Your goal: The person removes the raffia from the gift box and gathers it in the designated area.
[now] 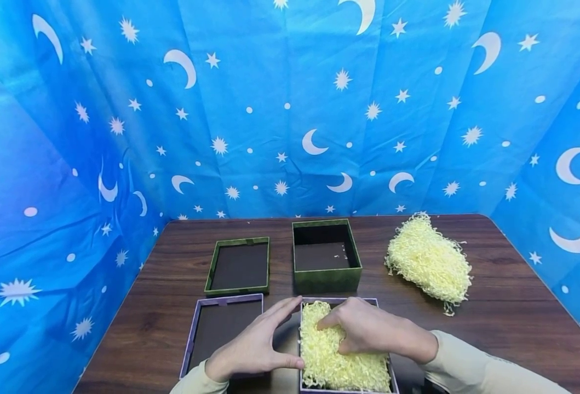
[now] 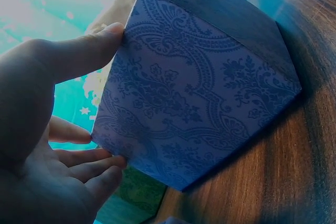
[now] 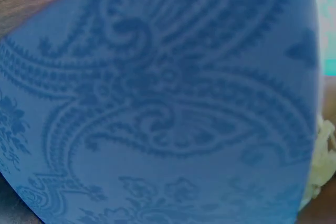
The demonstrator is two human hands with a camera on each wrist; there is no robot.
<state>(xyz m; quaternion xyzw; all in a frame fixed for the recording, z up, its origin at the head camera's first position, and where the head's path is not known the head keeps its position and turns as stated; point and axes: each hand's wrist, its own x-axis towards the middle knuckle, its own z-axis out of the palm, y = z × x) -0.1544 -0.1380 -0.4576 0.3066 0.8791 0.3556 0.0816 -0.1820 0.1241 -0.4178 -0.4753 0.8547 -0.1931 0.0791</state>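
Observation:
A purple box (image 1: 395, 380) with a patterned outer wall (image 2: 173, 93) stands at the table's near side, filled with pale yellow paper shreds (image 1: 346, 375). My left hand (image 1: 257, 342) steadies its left side, thumb and fingers spread apart with their tips at the upper edge. From the right, my right hand (image 1: 371, 331) presses down into the shreds, forefinger and thumb apart; its other fingertips are hidden. The right wrist view is mostly filled by the box's patterned wall (image 3: 157, 103), with some shreds (image 3: 323, 166) at the right edge.
Behind the purple box stands a green box (image 1: 326, 280) with a few shred bits inside. Left of it lies a green-edged lid (image 1: 240, 266), inside up. A purple-edged lid (image 1: 220, 328) lies under my left forearm. A loose heap of yellow shreds (image 1: 428, 262) sits back right.

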